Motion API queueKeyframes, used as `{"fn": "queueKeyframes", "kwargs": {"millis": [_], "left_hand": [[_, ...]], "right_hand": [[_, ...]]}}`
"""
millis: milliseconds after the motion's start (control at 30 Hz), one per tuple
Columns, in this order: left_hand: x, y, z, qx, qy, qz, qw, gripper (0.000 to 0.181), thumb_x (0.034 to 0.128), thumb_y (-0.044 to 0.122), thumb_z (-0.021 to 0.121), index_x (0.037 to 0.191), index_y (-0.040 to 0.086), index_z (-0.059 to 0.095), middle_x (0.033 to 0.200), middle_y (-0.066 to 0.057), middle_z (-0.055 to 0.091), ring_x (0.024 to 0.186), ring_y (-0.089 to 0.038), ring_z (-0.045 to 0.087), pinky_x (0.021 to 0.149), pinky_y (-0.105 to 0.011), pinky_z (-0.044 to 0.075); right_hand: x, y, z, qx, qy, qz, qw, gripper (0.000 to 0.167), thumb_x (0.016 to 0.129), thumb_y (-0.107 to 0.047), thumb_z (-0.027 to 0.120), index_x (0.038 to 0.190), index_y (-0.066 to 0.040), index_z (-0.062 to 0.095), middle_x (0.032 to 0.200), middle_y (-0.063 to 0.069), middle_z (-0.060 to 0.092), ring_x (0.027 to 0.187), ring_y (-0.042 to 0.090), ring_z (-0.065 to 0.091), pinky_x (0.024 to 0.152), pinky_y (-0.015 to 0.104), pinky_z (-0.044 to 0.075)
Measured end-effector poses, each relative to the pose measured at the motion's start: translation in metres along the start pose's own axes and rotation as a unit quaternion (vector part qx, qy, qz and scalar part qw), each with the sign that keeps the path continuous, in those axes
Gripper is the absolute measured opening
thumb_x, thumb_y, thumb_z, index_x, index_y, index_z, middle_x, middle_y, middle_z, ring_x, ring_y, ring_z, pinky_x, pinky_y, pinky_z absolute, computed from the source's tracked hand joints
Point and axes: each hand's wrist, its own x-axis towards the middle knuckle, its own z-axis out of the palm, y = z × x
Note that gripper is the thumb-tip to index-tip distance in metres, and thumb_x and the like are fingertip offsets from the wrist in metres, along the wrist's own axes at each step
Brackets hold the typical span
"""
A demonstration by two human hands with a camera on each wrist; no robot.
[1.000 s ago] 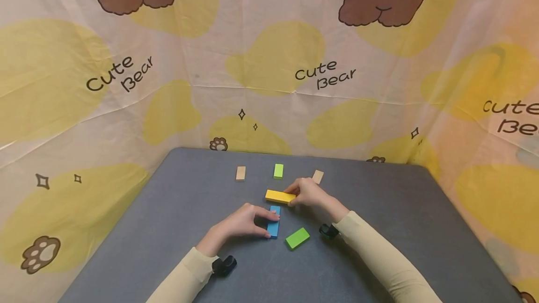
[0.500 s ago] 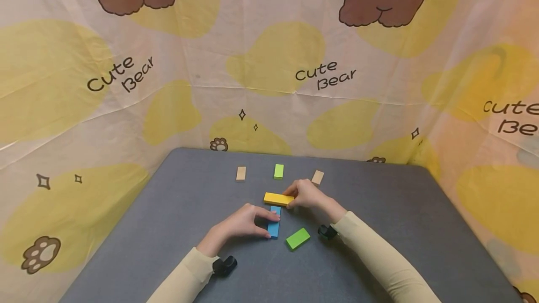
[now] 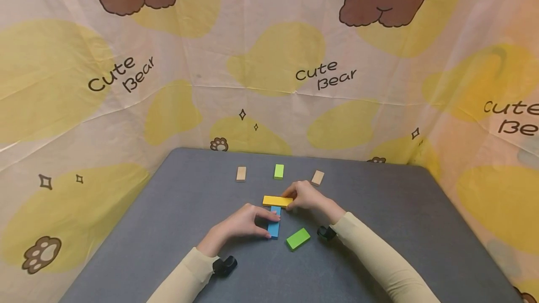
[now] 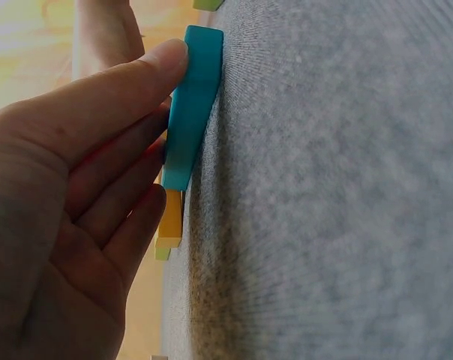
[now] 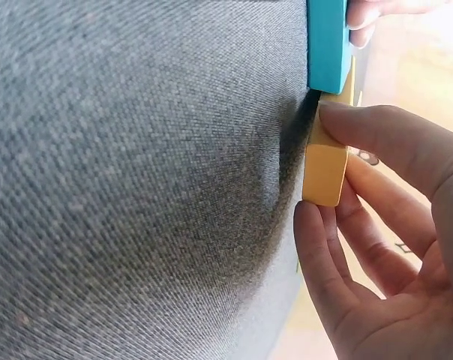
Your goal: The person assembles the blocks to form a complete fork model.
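Observation:
A blue block (image 3: 274,229) lies lengthwise on the grey table, and the left hand (image 3: 238,221) holds it between thumb and fingers. Across its far end lies a yellow block (image 3: 276,201), its right end pinched by the right hand (image 3: 310,195). In the left wrist view the thumb presses the near end of the blue block (image 4: 193,105), with fingertips along its side. The right wrist view shows the yellow block (image 5: 325,172) between thumb and fingers, close against the end of the blue block (image 5: 328,45); whether they touch is hard to tell.
A green block (image 3: 298,239) lies right of the blue one. Farther back stand a light green block (image 3: 279,171) and two tan blocks, one left (image 3: 241,174) and one right (image 3: 317,177). A printed cloth (image 3: 269,60) hangs behind and beside the table (image 3: 189,167).
The right hand has moved the yellow block slightly left and toward the blue block's far end, turning it a little straighter. The left hand and blue block stay in place.

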Motion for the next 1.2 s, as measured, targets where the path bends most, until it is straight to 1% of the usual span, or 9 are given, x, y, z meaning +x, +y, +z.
{"fn": "queueKeyframes", "kwargs": {"millis": [133,367,500,767,1200], "left_hand": [[0.0001,-0.0004,0.0008,0.0,0.002,0.001,1.0,0.049,0.0794,0.034,0.078,0.126,0.027,0.065,0.13,0.017,0.063,0.125,-0.004,0.058,0.106,-0.032,0.048],[0.0007,-0.0008,0.0012,0.002,0.002,-0.004,1.0,0.048,0.0792,0.035,0.078,0.125,0.029,0.065,0.128,0.018,0.064,0.125,-0.004,0.058,0.107,-0.035,0.048],[0.0011,-0.0005,0.0004,0.001,0.0,-0.005,1.0,0.048,0.0792,0.034,0.079,0.125,0.029,0.066,0.128,0.018,0.064,0.126,-0.005,0.058,0.107,-0.035,0.048],[0.0004,0.0003,-0.0004,-0.007,0.003,-0.006,1.0,0.048,0.0784,0.035,0.079,0.124,0.028,0.066,0.129,0.015,0.064,0.126,-0.006,0.058,0.107,-0.037,0.048],[0.002,-0.0021,0.0008,0.001,0.009,0.004,1.0,0.047,0.0786,0.035,0.079,0.124,0.027,0.067,0.128,0.015,0.065,0.125,-0.007,0.059,0.106,-0.035,0.049]], "right_hand": [[0.0003,0.0009,0.001,0.002,-0.01,0.001,0.9999,0.033,0.075,-0.018,0.083,0.107,-0.013,0.075,0.098,0.001,0.072,0.086,0.01,0.061,0.077,0.025,0.056],[-0.0007,0.0013,0.0016,-0.001,-0.014,-0.012,0.9998,0.033,0.074,-0.015,0.083,0.106,-0.012,0.075,0.1,0.003,0.072,0.087,0.011,0.065,0.076,0.026,0.057],[-0.0007,0.0021,0.0024,-0.002,-0.017,-0.007,0.9998,0.034,0.074,-0.016,0.082,0.107,-0.013,0.075,0.102,0.003,0.073,0.087,0.011,0.065,0.076,0.026,0.057],[-0.0003,0.0022,0.0026,0.005,-0.024,-0.002,0.9997,0.034,0.076,-0.016,0.082,0.109,-0.013,0.074,0.104,0.003,0.072,0.088,0.011,0.063,0.08,0.029,0.058],[0.0004,0.0033,0.0025,-0.004,-0.026,-0.006,0.9996,0.035,0.075,-0.015,0.082,0.11,-0.013,0.074,0.102,0.002,0.072,0.088,0.011,0.064,0.079,0.028,0.058]]}}
